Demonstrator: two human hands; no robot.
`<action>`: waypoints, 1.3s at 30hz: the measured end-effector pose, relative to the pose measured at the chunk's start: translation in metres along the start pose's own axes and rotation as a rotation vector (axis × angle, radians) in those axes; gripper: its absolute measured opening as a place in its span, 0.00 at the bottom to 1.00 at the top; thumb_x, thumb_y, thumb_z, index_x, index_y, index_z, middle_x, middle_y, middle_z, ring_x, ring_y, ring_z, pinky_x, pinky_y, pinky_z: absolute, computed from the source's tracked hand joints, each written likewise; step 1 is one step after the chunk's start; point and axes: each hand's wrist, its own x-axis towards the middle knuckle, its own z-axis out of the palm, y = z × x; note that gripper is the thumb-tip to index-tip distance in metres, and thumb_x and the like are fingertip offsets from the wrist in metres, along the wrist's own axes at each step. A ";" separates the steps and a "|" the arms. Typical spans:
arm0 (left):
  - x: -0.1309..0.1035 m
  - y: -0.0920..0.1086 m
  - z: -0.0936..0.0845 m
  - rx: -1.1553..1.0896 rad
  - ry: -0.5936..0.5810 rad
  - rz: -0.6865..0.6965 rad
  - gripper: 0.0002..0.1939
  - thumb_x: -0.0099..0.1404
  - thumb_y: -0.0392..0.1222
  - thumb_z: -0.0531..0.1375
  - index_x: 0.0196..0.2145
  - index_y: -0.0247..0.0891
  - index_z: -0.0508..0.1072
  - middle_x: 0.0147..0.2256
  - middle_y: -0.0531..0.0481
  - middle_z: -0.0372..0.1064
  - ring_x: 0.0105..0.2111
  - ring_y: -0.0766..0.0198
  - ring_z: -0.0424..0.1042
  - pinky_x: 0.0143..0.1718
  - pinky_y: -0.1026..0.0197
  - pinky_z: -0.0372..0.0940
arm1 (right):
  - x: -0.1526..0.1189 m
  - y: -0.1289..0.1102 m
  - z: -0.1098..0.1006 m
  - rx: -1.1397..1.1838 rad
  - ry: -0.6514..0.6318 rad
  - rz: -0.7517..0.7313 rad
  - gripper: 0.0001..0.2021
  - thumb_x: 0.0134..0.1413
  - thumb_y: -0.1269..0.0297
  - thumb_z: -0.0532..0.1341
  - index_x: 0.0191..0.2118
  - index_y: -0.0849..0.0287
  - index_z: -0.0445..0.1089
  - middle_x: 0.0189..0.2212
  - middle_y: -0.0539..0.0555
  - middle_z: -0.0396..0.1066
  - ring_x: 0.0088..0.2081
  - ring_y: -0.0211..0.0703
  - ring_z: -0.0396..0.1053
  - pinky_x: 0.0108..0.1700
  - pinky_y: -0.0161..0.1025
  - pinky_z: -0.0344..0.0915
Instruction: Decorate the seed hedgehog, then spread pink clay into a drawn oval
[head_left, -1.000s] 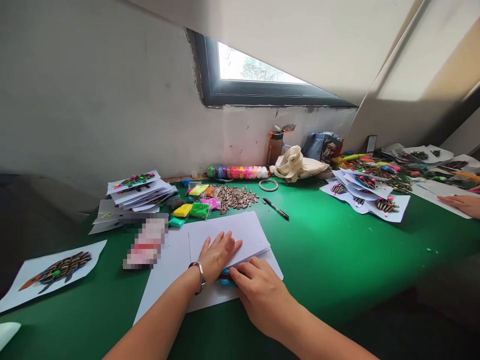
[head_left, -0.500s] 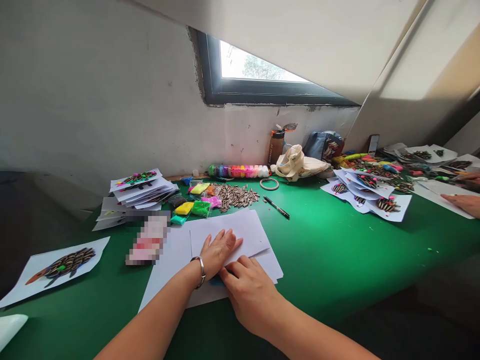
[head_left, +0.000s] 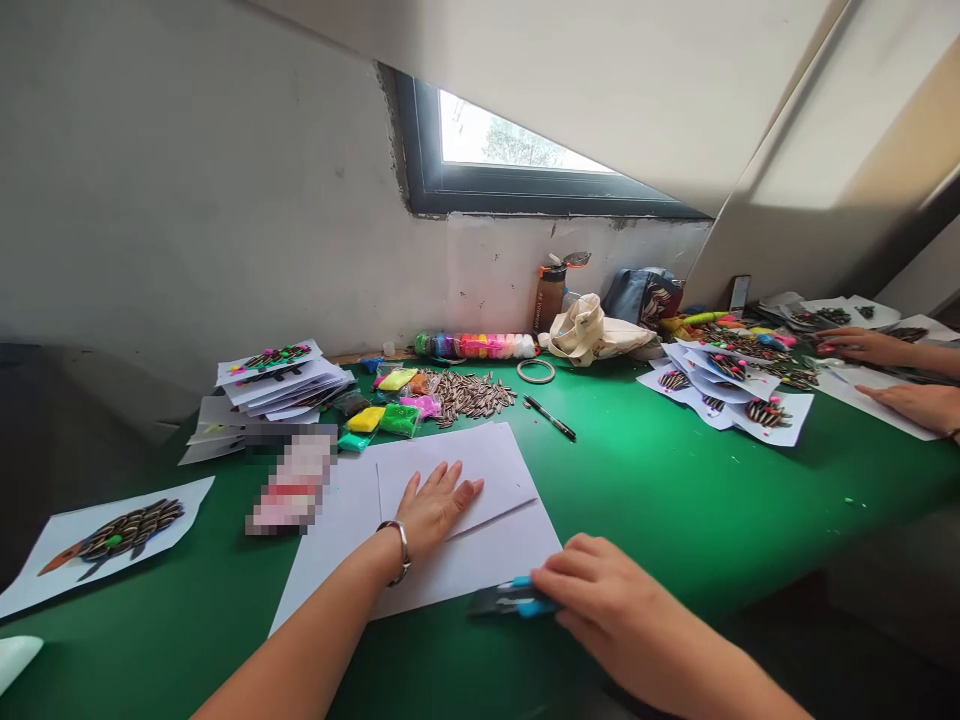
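My left hand (head_left: 436, 508) lies flat with fingers spread on a smaller sheet of white paper (head_left: 484, 455). Beneath that is a larger white sheet (head_left: 337, 540) on the green table. At the near right corner of the paper, my right hand (head_left: 600, 590) grips a blue and black utility knife (head_left: 517, 597). Motion blurs the knife, and it points left, low over the table by the paper's near edge. Whether its blade is out I cannot tell.
Behind the paper lie bags of coloured clay (head_left: 400, 420), a heap of sunflower seeds (head_left: 472, 395), a tape roll (head_left: 535, 371) and a pen (head_left: 550, 418). Stacked seed pictures (head_left: 274, 380) stand left, more (head_left: 727, 385) right. Another person's hands (head_left: 907, 400) are at far right.
My right hand has moved right, away from my left hand, bringing the utility knife into view. My left hand stays on the paper. A second hand of the other person has appeared at far right.
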 end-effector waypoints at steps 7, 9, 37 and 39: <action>-0.007 0.001 0.016 0.204 0.117 0.087 0.32 0.63 0.65 0.45 0.62 0.55 0.50 0.65 0.45 0.37 0.65 0.47 0.35 0.60 0.37 0.30 | -0.038 0.104 -0.021 -0.301 0.343 0.485 0.17 0.59 0.60 0.52 0.53 0.54 0.66 0.45 0.56 0.71 0.46 0.50 0.66 0.47 0.47 0.63; -0.008 0.001 0.018 0.202 0.133 0.091 0.30 0.65 0.64 0.44 0.62 0.55 0.51 0.65 0.46 0.38 0.65 0.47 0.36 0.60 0.37 0.30 | -0.032 0.124 -0.016 -0.380 0.386 0.593 0.18 0.58 0.61 0.51 0.52 0.56 0.66 0.46 0.57 0.72 0.47 0.51 0.66 0.47 0.47 0.63; -0.014 0.001 0.011 0.159 0.417 0.250 0.10 0.68 0.40 0.51 0.39 0.43 0.73 0.40 0.48 0.74 0.53 0.53 0.64 0.58 0.34 0.43 | 0.115 0.060 0.027 0.301 0.132 0.054 0.15 0.53 0.56 0.62 0.44 0.57 0.73 0.41 0.57 0.72 0.46 0.47 0.66 0.48 0.44 0.64; -0.015 0.000 0.013 0.150 0.444 0.262 0.11 0.68 0.38 0.50 0.37 0.42 0.73 0.37 0.49 0.75 0.53 0.53 0.64 0.59 0.34 0.40 | 0.113 0.061 0.025 0.332 0.135 0.076 0.17 0.52 0.55 0.62 0.46 0.57 0.72 0.42 0.57 0.71 0.47 0.47 0.65 0.48 0.44 0.64</action>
